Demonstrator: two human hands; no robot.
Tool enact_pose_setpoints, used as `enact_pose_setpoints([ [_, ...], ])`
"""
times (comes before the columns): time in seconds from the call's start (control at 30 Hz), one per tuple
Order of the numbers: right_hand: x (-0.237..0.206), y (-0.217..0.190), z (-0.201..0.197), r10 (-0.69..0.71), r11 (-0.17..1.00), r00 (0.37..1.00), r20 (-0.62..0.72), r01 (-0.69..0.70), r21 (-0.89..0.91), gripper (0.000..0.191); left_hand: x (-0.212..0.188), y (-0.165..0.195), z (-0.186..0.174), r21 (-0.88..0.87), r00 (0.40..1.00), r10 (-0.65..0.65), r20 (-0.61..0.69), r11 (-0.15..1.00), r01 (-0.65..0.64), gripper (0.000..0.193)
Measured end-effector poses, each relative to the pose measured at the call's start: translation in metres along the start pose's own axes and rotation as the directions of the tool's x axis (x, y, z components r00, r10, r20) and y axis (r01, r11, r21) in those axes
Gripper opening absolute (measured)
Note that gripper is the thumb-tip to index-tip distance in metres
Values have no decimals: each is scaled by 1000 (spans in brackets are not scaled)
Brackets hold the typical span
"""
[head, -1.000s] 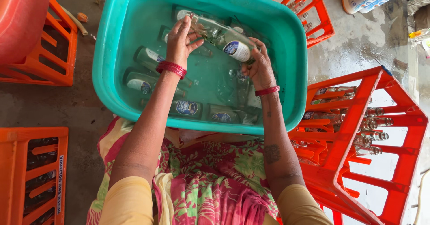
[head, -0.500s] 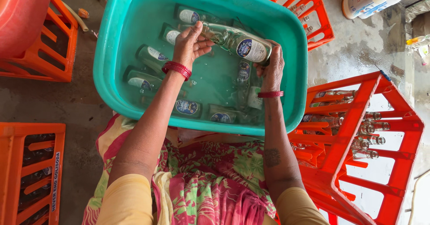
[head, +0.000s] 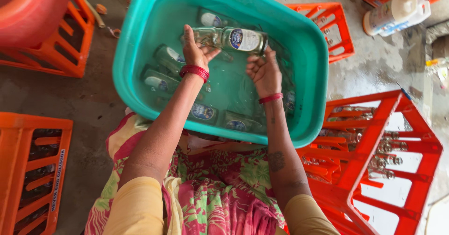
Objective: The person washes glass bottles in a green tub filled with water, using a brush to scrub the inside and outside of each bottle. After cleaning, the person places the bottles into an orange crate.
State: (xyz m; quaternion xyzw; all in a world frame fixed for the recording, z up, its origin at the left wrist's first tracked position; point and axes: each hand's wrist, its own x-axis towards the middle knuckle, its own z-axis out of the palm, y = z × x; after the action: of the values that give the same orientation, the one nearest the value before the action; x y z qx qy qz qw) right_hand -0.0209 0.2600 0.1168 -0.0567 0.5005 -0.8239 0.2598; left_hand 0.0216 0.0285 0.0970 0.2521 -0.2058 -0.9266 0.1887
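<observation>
Here, both hands are holding one clear glass bottle (head: 229, 38) sideways above the water in a teal plastic tub (head: 308, 71). The left hand (head: 196, 51) is clasping the narrow neck end, fingers curled round it, with a stack of red bangles (head: 194, 71) sitting at the wrist. The right hand (head: 264, 71) is cupping the thick base end from below, its grip wrapped loosely about the glass, and a thin red band (head: 271, 98) is circling that wrist. The bottle is wearing a label with a blue oval at one end and a white patch beside it.

More bottles are lying in the water underneath: one with a white-and-blue label (head: 213, 19) near the far wall, two greenish ones (head: 161, 71) on the left side, and two with blue oval labels (head: 220, 115) along the near wall, just in front of the person's knees.

Orange plastic crates are standing round the tub on the concrete floor (head: 98, 99). The crate at lower left (head: 28, 169) is carrying a white strip of print down its side and dark bottles inside. The crate at the right (head: 374, 155) is tilted and holding clear bottles. A white plastic jug (head: 395, 13) with a blue-and-white label is lying at the upper right. The person's lap is covered in pink and green flowered cloth (head: 220, 193).
</observation>
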Motion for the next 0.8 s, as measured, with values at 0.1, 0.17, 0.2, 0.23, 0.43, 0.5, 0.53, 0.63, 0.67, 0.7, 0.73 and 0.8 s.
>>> enact_pose_setpoints([
  [0.1, 21, 31, -8, 209, 901, 976, -64, -217, -377, 48, 2, 30, -4, 120, 988, 90, -123, 990, -75, 92],
  [0.17, 25, 42, -2, 162, 558, 985, -56, -138, -818, 42, 1, 46, -8, 199, 972, 166, -168, 971, -131, 91],
  [0.2, 25, 44, 0, 124, 424, 992, -25, -76, -902, 40, 1, 50, -9, 238, 961, 201, -188, 959, -154, 91],
  [0.23, 25, 46, 1, 106, 369, 994, 5, -34, -929, 38, -1, 52, -12, 291, 956, 248, -157, 937, -195, 88],
  [0.43, 16, 18, 57, -274, 682, 925, 263, 379, -626, 26, -4, 26, -28, 641, 907, 420, 30, 688, -340, 71],
  [0.5, 11, 23, 85, -414, -51, 740, 530, 562, -826, 41, -5, 11, -31, 677, 821, 546, 166, 542, -497, 66],
  [0.53, 7, 31, 97, -414, -102, 745, 523, 532, -840, 49, -4, 5, -32, 663, 839, 520, 161, 572, -483, 67],
  [0.63, -5, 56, 112, -397, -190, 797, 455, 414, -890, 67, -7, -6, -33, 592, 912, 400, 95, 714, -375, 70],
  [0.67, -6, 61, 112, -389, -177, 829, 402, 361, -916, 66, -8, -8, -33, 542, 942, 330, 52, 783, -304, 71],
  [0.7, -7, 63, 110, -386, -166, 853, 351, 310, -936, 65, -9, -10, -32, 486, 965, 261, 20, 841, -237, 73],
  [0.73, -7, 63, 107, -393, -208, 834, 387, 329, -921, 65, -10, -10, -32, 478, 968, 251, 9, 849, -225, 74],
  [0.8, -9, 59, 100, -397, -287, 800, 449, 357, -889, 66, -12, -11, -31, 465, 975, 223, -22, 865, -188, 74],
])
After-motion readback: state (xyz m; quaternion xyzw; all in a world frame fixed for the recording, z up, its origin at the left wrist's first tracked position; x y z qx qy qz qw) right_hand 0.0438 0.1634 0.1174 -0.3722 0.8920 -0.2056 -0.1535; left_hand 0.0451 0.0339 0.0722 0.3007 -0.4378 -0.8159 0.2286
